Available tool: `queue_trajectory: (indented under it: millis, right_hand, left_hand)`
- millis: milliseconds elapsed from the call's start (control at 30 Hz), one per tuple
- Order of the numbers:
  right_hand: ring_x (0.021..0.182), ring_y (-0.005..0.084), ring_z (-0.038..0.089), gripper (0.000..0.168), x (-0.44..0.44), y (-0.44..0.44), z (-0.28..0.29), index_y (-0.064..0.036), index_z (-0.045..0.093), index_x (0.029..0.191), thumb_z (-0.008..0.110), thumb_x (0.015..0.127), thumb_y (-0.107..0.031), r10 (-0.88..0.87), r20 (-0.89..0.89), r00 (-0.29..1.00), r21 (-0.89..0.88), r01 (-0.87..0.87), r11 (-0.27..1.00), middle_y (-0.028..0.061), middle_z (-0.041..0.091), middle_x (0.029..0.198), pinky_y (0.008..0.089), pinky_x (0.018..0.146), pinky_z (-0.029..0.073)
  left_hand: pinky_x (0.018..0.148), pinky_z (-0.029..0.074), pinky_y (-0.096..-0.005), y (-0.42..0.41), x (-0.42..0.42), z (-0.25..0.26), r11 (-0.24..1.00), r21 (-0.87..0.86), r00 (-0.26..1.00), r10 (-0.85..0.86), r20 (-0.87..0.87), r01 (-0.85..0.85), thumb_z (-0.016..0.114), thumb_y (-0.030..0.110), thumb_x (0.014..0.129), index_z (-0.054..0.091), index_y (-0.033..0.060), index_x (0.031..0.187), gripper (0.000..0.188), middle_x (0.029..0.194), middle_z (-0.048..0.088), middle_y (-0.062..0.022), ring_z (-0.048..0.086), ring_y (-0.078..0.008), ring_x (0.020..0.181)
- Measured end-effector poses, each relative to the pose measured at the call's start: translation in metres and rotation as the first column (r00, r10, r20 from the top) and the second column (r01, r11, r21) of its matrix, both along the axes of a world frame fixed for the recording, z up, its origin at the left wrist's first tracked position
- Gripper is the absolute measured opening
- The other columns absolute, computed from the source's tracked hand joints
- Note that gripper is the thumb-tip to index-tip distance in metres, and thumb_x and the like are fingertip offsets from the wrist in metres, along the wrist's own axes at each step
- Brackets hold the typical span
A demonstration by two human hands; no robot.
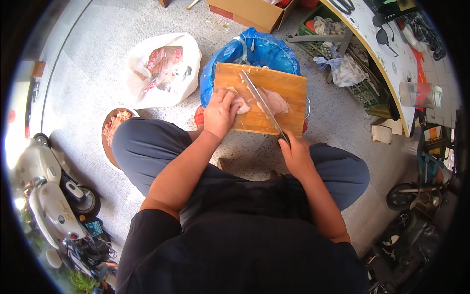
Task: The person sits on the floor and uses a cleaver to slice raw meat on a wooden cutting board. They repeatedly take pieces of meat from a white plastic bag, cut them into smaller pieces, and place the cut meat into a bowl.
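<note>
A wooden cutting board lies across the near side of a bin lined with a blue plastic bag. My right hand grips the dark handle of a long-bladed knife, its blade slanting up and left over the board. Under and beside the blade lies a flat piece of pale raw meat. On the board's left part my left hand is closed over another piece of pale meat, which shows past the fingers. Some small scraps stick near the board's far edge.
A white plastic bag holding a printed clear bag stands left of the bin. A bowl of chopped meat sits beside my left knee. Beyond the bin is a cardboard box; at right are a table and green crates. A scooter stands left.
</note>
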State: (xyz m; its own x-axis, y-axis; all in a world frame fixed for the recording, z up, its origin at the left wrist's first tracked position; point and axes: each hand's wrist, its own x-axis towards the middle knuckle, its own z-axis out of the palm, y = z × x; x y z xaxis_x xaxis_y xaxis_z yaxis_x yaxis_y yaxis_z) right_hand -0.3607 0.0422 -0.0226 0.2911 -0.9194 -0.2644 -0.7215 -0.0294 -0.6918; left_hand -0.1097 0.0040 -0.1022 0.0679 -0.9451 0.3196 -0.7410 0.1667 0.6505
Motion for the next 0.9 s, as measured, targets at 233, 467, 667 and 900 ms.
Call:
queue_trajectory:
  millis: [233, 467, 667, 900]
  right_hand:
    - [0.097, 0.0487, 0.062, 0.035, 0.042, -0.015, -0.011, -0.005, 0.057, 0.124, 0.056, 0.099, -0.029, 0.04, 0.087, 0.995, 0.115, -0.05, 0.992, 0.0298, 0.066, 0.1, 0.0524, 0.082, 0.05]
    - [0.091, 0.0455, 0.065, 0.031, 0.059, -0.039, -0.032, -0.005, 0.06, 0.12, 0.055, 0.1, -0.027, 0.064, 0.007, 0.998, 0.094, -0.064, 0.993, 0.0269, 0.067, 0.093, 0.049, 0.08, 0.05]
    - [0.097, 0.0466, 0.064, 0.04, -0.004, -0.006, -0.018, -0.004, 0.056, 0.129, 0.054, 0.1, -0.03, -0.004, 0.047, 0.999, 0.041, 0.002, 0.999, 0.0314, 0.066, 0.098, 0.0492, 0.084, 0.05]
    - [0.085, 0.0482, 0.065, 0.038, 0.028, 0.008, -0.006, -0.005, 0.055, 0.128, 0.056, 0.099, -0.03, 0.059, 0.006, 0.998, 0.084, -0.059, 0.995, 0.0298, 0.067, 0.087, 0.0532, 0.074, 0.051]
  left_hand:
    - [0.078, 0.052, -0.0412, 0.002, 0.003, -0.007, 1.0, 0.01, 0.999, -0.023, 0.031, 0.022, 0.074, 0.008, 0.078, 0.064, 0.0073, 0.096, 0.021, 0.102, 0.063, -0.01, 0.062, -0.0338, 0.094]
    - [0.079, 0.052, -0.0411, -0.001, 0.009, -0.006, 0.999, -0.012, 0.999, -0.038, 0.023, 0.038, 0.074, 0.007, 0.079, 0.065, 0.0069, 0.096, 0.02, 0.102, 0.063, -0.0103, 0.062, -0.0344, 0.094]
    - [0.079, 0.053, -0.0406, 0.003, 0.004, -0.001, 0.999, -0.015, 0.997, -0.03, -0.068, 0.029, 0.074, 0.007, 0.08, 0.064, 0.0073, 0.098, 0.02, 0.102, 0.063, -0.0105, 0.062, -0.0348, 0.094]
    - [0.079, 0.053, -0.0415, 0.003, 0.006, -0.001, 0.999, 0.019, 0.999, -0.031, -0.036, 0.032, 0.072, 0.005, 0.08, 0.063, 0.0062, 0.098, 0.021, 0.102, 0.063, -0.0113, 0.062, -0.0356, 0.094]
